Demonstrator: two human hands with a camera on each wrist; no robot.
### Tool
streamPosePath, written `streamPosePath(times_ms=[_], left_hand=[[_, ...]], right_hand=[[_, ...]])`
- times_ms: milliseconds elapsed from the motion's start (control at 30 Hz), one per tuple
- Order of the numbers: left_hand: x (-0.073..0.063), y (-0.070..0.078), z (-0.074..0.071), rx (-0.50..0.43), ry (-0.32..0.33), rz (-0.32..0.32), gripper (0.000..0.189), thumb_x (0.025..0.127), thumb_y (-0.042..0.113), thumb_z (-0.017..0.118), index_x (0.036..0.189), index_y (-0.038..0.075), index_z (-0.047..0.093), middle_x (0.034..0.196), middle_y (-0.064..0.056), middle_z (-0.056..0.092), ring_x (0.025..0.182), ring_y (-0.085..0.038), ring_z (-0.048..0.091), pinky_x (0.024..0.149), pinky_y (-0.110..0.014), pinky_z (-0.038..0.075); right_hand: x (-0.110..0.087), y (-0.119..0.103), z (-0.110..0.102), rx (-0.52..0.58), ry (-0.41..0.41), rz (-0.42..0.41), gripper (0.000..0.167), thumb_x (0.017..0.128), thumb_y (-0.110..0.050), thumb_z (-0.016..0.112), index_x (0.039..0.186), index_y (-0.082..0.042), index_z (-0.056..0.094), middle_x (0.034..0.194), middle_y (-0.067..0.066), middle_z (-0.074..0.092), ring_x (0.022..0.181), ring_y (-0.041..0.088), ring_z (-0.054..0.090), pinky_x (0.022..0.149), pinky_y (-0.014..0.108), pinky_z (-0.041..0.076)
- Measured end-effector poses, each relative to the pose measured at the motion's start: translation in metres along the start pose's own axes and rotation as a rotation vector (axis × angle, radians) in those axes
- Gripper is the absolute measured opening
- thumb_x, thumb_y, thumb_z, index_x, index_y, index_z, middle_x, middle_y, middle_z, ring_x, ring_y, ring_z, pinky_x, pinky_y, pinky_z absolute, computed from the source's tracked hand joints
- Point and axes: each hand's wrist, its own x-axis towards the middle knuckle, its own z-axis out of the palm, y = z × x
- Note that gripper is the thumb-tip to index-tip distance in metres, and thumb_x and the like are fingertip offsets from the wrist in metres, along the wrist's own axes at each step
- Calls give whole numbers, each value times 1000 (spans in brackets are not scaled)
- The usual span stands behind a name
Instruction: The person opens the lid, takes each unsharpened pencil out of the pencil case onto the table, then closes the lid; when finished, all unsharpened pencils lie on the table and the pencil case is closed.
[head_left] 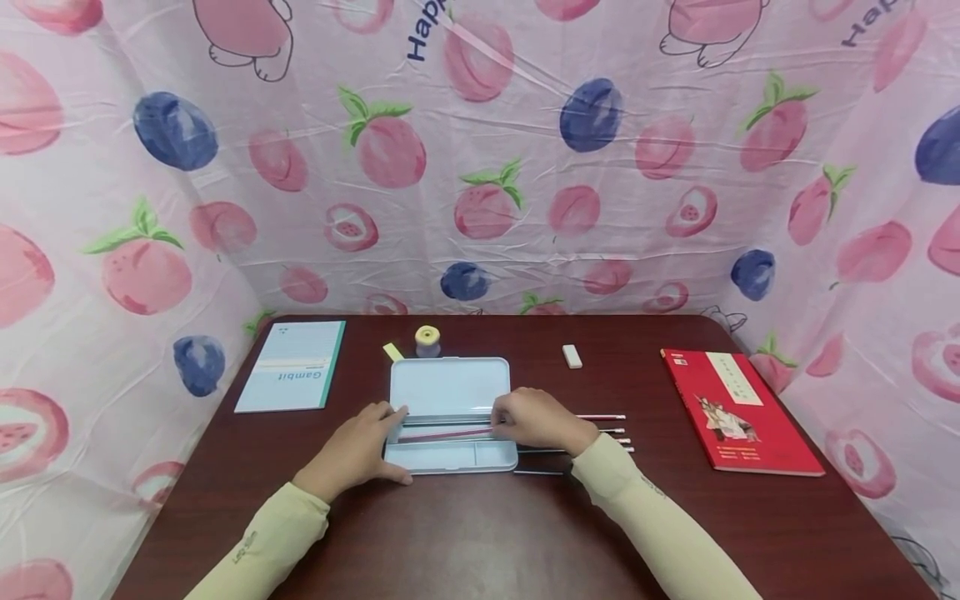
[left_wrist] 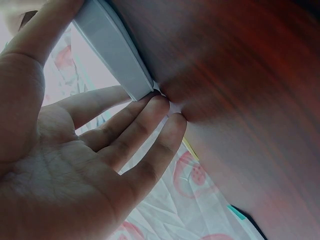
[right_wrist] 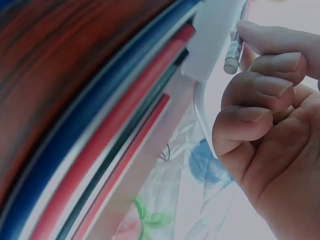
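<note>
- At far left lies a pale notebook (head_left: 288, 367), "Gambit" printed on its cover.
- My left hand (head_left: 358, 446) is spread wide at the left end of the pencil case, fingers and thumb hardly bent, fingertips touching it.
- A yellow strip (head_left: 392, 352) and a small yellow-topped roll (head_left: 427, 340) sit just behind the case.
- The light-blue pencil case (head_left: 450, 385) lies open before me, lid side away.
- A reddish pencil (head_left: 450, 435) slants low across its base.
- My right hand (head_left: 536, 419) pinches this pencil near its eraser end, a narrow grip.
- A white eraser (head_left: 572, 357) lies behind, to the right.
- Four more pencils (head_left: 600, 417) lie right of the case, partly hidden by my hand.
- At far right lies a red book (head_left: 742, 412).
</note>
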Motion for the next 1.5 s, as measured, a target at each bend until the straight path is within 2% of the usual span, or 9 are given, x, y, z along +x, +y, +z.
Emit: streamPosePath(times_ms=[133, 267, 500, 933, 1100, 1267, 1500], left_hand=[[0, 1, 1, 1, -2, 2, 106, 70, 50, 99, 155, 5, 55, 142, -17, 61, 118, -27, 57, 106, -47, 56], [0, 1, 1, -2, -4, 0, 106, 70, 49, 100, 155, 5, 55, 142, -17, 61, 117, -27, 57, 105, -47, 56], [-2, 0, 0, -8, 0, 0, 106, 70, 48, 100, 155, 4, 55, 142, -18, 61, 119, -29, 58, 106, -48, 56], [0, -3, 6, 13, 7, 15, 107, 69, 52, 99, 154, 5, 55, 141, -18, 61, 118, -28, 58, 105, -48, 57], [0, -2, 6, 14, 11, 19, 107, 68, 52, 99, 154, 5, 56, 139, -18, 62, 116, -27, 58, 103, -47, 57], [0, -1, 6, 14, 7, 17, 107, 68, 52, 99, 154, 5, 55, 140, -18, 62, 117, -27, 58, 104, -47, 57], [0, 0, 5, 14, 3, 13, 107, 68, 51, 99, 154, 5, 56, 140, -19, 61, 118, -28, 58, 104, -48, 57]], right_hand=[[-12, 7, -7, -2, 43, -34, 4, 93, -15, 83, 91, -14, 79, 68, -9, 63, 60, 0, 45, 61, 21, 46], [-30, 15, -14, 10, 68, -23, 5, 93, -14, 82, 91, -15, 78, 72, -10, 66, 61, -2, 44, 62, 20, 46], [-68, 29, -24, 114, 50, 50, 8, 93, -12, 82, 92, -17, 76, 62, -13, 52, 57, -1, 42, 57, 20, 43], [-136, 55, -33, 223, 38, 81, 8, 93, -16, 83, 95, -17, 75, 68, -15, 54, 60, -3, 43, 58, 19, 44], [-152, 65, -36, 251, 24, 90, 11, 92, -16, 84, 96, -21, 74, 69, -15, 55, 61, -4, 45, 59, 19, 47], [-164, 68, -37, 298, -14, 120, 9, 94, -20, 83, 97, -17, 75, 69, -14, 59, 61, -3, 47, 58, 19, 47], [-174, 71, -31, 343, -61, 135, 14, 96, -25, 82, 97, -12, 76, 69, -13, 59, 62, -4, 48, 57, 19, 46]])
